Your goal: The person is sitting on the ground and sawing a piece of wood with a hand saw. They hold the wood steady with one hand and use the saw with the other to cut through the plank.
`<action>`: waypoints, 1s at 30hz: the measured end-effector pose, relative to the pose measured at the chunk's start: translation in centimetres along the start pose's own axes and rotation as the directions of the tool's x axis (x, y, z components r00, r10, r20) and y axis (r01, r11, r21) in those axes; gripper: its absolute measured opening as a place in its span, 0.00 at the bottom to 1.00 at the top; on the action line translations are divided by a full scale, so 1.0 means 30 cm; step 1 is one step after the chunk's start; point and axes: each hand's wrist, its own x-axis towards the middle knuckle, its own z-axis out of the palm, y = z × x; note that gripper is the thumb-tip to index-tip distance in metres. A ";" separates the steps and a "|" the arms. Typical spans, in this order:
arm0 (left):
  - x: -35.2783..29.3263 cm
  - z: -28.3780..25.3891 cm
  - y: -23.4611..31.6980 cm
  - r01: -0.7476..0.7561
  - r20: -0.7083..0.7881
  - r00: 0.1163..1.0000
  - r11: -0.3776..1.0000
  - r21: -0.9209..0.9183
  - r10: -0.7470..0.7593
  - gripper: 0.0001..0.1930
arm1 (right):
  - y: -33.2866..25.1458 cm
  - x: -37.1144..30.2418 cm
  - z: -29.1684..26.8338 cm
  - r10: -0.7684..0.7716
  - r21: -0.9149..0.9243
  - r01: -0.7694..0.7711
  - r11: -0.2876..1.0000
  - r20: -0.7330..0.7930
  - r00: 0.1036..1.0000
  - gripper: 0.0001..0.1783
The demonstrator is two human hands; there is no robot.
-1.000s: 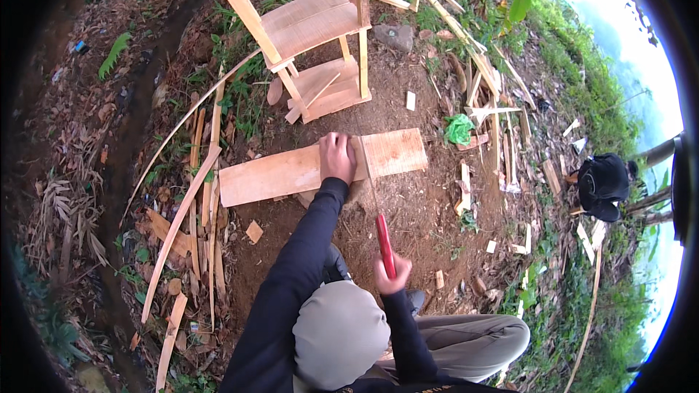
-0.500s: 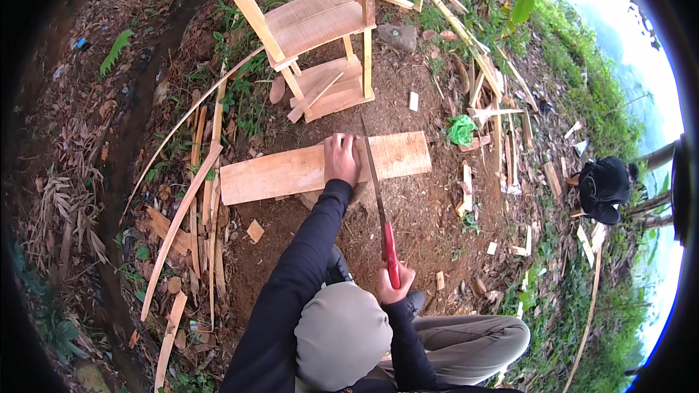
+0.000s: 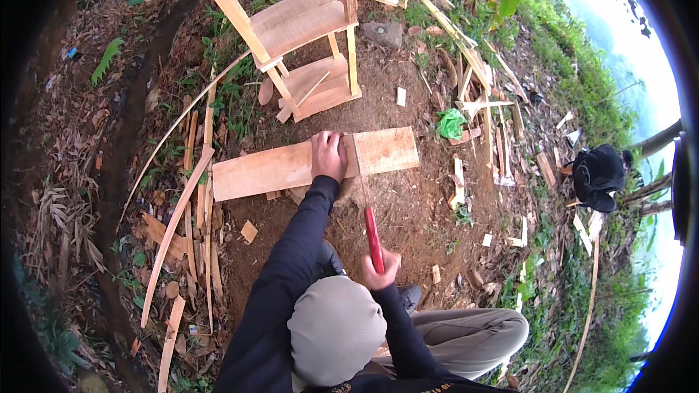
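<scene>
Since the earlier frames, the saw blade sits further forward, reaching the plank's far edge, while the left hand keeps its place. That hand lies flat, fingers together, pressing the wooden plank at centre frame against the bare soil. Lower down, the right hand is wrapped around the red saw handle. The cut line stands right of the left hand; the plank still reads as one piece, so I judge the cut unfinished. How deep the kerf goes is hidden.
</scene>
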 end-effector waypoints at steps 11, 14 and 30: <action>0.006 -0.011 -0.017 -0.014 0.021 1.000 0.999 0.051 0.013 0.07 | -0.026 -0.063 0.022 0.061 0.121 -0.052 0.991 -0.071 0.996 0.04; 0.007 0.001 0.025 -0.014 0.022 1.000 1.000 0.007 0.014 0.07 | 0.006 0.114 0.057 0.019 0.003 -0.019 1.000 -0.041 0.999 0.06; 0.007 -0.001 0.015 -0.011 0.018 1.000 1.000 0.024 0.011 0.08 | -0.002 0.228 0.099 -0.012 0.053 0.017 0.998 -0.079 0.997 0.07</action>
